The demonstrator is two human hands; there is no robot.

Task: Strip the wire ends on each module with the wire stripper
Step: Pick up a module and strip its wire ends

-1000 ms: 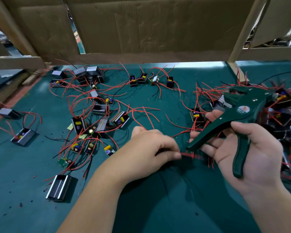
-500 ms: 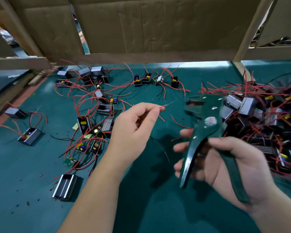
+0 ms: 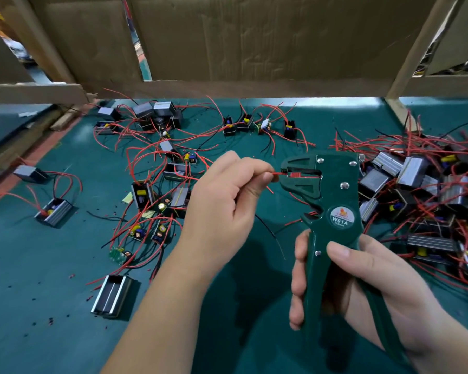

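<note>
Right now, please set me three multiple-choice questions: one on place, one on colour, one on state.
1. The heap of modules lies: A right of the wire stripper; B on the cardboard; C in a tray.
2. The wire stripper is: A yellow; B dark green; C white.
3. The end of the red wire, pinched by the left hand, is: A on the mat; B in the stripper's mouth; C round a handle.
Key: 1 A, it fills the right side; 2 B, green body; 3 B, it enters the mouth.
</note>
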